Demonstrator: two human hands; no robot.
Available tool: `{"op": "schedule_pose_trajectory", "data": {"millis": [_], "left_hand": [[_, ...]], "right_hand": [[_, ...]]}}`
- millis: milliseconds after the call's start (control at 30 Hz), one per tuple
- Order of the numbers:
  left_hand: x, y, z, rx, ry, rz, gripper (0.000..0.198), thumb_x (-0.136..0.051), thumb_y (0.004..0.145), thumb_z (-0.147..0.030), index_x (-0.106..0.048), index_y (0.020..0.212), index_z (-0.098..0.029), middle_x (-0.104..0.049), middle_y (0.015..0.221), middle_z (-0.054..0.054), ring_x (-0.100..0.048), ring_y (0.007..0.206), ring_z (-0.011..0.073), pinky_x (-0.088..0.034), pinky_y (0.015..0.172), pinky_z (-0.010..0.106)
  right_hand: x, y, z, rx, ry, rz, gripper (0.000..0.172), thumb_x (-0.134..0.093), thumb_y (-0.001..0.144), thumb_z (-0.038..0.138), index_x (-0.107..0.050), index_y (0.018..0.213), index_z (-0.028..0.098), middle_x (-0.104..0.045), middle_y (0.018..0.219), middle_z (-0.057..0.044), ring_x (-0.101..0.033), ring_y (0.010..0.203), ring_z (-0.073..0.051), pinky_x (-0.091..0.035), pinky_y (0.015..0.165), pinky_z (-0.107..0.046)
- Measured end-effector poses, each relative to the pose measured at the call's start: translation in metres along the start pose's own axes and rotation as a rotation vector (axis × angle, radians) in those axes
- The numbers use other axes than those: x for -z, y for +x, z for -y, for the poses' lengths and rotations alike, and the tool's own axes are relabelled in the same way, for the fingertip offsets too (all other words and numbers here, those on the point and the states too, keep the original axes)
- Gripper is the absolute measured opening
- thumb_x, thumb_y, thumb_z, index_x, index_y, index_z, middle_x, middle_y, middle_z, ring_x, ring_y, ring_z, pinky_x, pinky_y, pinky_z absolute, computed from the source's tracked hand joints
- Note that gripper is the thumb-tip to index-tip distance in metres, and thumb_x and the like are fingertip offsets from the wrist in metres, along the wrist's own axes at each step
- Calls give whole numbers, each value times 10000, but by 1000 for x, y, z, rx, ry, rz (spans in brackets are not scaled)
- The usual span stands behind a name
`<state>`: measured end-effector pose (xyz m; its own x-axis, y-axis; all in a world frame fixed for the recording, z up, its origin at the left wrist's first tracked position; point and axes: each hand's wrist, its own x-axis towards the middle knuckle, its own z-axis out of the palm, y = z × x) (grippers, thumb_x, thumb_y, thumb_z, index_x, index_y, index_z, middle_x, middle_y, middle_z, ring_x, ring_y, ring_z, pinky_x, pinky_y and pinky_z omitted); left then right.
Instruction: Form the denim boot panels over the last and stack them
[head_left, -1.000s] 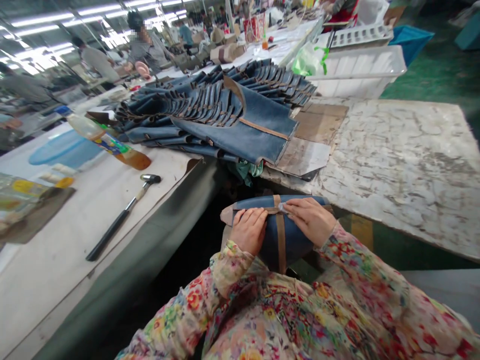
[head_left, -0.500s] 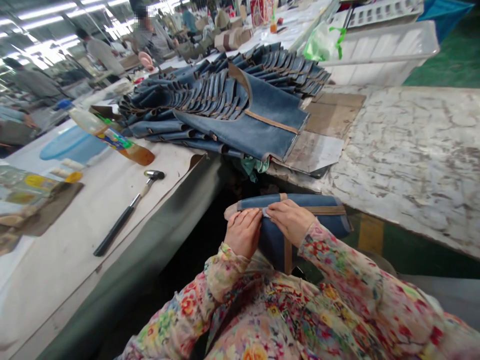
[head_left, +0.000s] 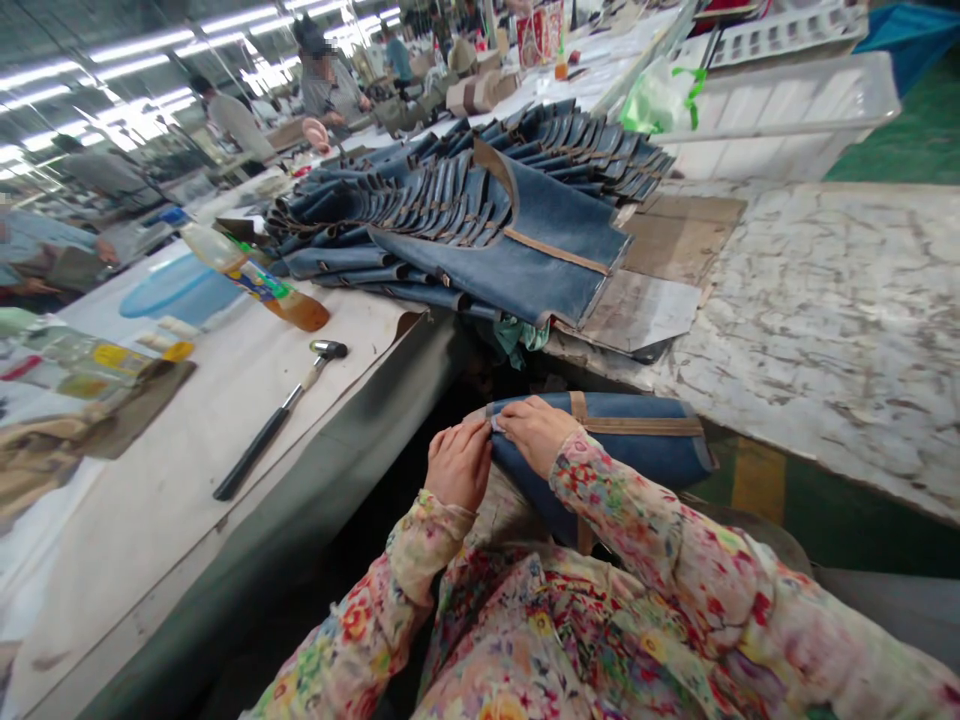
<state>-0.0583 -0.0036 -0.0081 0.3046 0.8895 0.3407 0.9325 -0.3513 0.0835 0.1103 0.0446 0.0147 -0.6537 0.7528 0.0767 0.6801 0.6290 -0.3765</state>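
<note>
**Q:** Setting, largest first?

**A:** Long factory hall under strip lights (head_left: 127,50), a co-worker (head_left: 330,90) far down the line. On my right, a stained marbled table (head_left: 825,340) carries cardboard sheets (head_left: 645,310) and a stack of blue denim panels (head_left: 480,200) with tan straps; a white plastic crate (head_left: 780,115) stands behind. On my left, a pale-covered table (head_left: 127,470) holds a hammer (head_left: 277,420), a blue plastic basin (head_left: 176,290) and a plastic bottle (head_left: 259,275) of amber liquid.

**Q:** Any labels or writing?

**A:** The bottle's label shows yellow, blue and green, but nothing is legible. I can read no writing anywhere.

**Q:** Workpiece position and latest change?

**A:** One denim panel (head_left: 600,445) lies curved over my lap, just below the near edge of the marbled table. Observed change: I have turned it, so its long tan strap (head_left: 641,426) now runs across the top rather than down the middle. My hands have closed toward its left end.

**Q:** Grip?

**A:** Pressed together. My left hand (head_left: 459,463) and right hand (head_left: 534,432) meet at the panel's left edge, pinching it between my fingertips (head_left: 484,430). The fingers hide exactly what lies between them.
</note>
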Motion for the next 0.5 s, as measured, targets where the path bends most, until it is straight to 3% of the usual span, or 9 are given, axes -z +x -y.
{"op": "schedule_pose_trajectory", "data": {"millis": [133,367,433,500], "left_hand": [[1,6,-7,10,36,68,321,-438,865,-334,-551,1148,-234,-602,1084,48,-520,989,198,-348,863,357],[-1,10,-10,33,28,76,306,-440,861,-358,-585,1116,-270,-595,1032,47,-515,946,204,-360,840,368],[1,8,-5,42,37,86,303,-434,862,-354,-588,1111,-272,-589,1051,46,-519,949,204,-374,839,368],[9,5,14,86,91,95,294,-427,864,-352,-598,1089,-270,-582,1079,45,-523,964,208,-389,840,365]], "right_hand": [[3,-18,-12,-16,-43,-33,280,-372,887,220,-615,1025,210,-582,1054,-49,-481,939,-168,-450,777,-279],[14,-69,-44,-60,-199,-109,274,-415,856,185,-618,1039,207,-592,1058,-37,-480,931,-184,-467,747,-284],[13,-78,-45,-54,-248,-141,284,-426,841,158,-614,1052,183,-594,1065,-51,-482,919,-191,-469,756,-299],[10,-85,-43,-56,-266,-183,303,-426,835,146,-601,1082,168,-593,1075,-65,-485,920,-196,-468,784,-318]]}}
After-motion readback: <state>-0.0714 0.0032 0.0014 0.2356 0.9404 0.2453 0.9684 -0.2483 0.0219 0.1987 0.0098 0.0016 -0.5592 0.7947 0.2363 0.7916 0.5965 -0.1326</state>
